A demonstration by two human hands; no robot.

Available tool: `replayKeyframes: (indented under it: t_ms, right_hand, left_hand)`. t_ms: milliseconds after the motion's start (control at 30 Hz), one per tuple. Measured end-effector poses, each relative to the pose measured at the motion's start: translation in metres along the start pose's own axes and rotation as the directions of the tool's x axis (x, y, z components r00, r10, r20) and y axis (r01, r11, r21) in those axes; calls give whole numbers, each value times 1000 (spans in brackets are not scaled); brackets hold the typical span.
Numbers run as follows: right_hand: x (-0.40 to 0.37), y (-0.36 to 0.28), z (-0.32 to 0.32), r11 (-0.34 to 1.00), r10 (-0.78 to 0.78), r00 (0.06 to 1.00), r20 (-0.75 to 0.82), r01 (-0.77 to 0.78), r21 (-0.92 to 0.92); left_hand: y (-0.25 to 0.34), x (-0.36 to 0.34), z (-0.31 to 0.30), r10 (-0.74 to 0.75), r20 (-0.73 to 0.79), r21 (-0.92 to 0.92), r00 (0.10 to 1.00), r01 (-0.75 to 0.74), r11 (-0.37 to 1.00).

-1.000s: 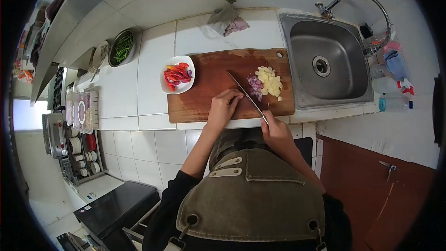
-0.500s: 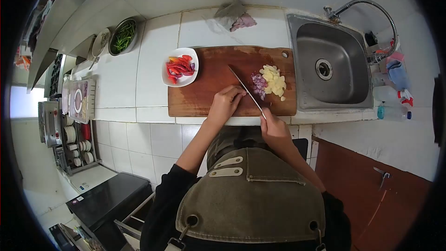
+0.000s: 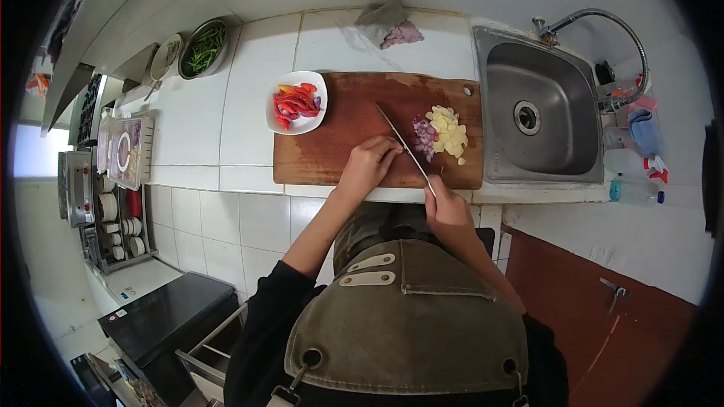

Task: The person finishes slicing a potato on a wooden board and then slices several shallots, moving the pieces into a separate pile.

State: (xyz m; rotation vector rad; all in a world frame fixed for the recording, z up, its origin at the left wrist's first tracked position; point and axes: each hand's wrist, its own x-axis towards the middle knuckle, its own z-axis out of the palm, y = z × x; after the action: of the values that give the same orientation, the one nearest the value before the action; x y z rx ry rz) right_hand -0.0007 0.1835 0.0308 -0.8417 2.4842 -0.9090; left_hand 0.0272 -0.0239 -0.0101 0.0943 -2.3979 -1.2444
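Observation:
My right hand (image 3: 446,209) is closed round the handle of a knife (image 3: 404,145), whose blade slants up and left over the wooden cutting board (image 3: 354,113). Just left of the blade, my left hand (image 3: 369,162) has its fingers pinched together on the board; whatever they hold is too small to make out. Chopped purple shallots (image 3: 424,138) lie right of the knife, touching a pile of pale yellow slices (image 3: 449,134). A white square bowl (image 3: 320,122) with red chilies (image 3: 296,104) rests on the board's upper left corner.
Right of the board is a steel sink (image 3: 539,147) with a curved faucet (image 3: 603,11). Bottles (image 3: 635,191) stand beyond it. A bowl of green chilies (image 3: 204,50) and a clear plastic container (image 3: 130,152) are at left. A cloth (image 3: 401,34) lies behind the board.
The view has shifted slightly. Both hands and the knife keep nearly the same places over the board.

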Motion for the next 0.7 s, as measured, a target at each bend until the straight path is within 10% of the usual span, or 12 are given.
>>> replayKeyframes:
  t_ms: [700]
  right_hand:
    - [16, -4, -3, 999, -8, 1000, 18, 7, 39]
  left_hand:
    - [-5, -3, 2, 38, 11, -20, 999, -38, 999]
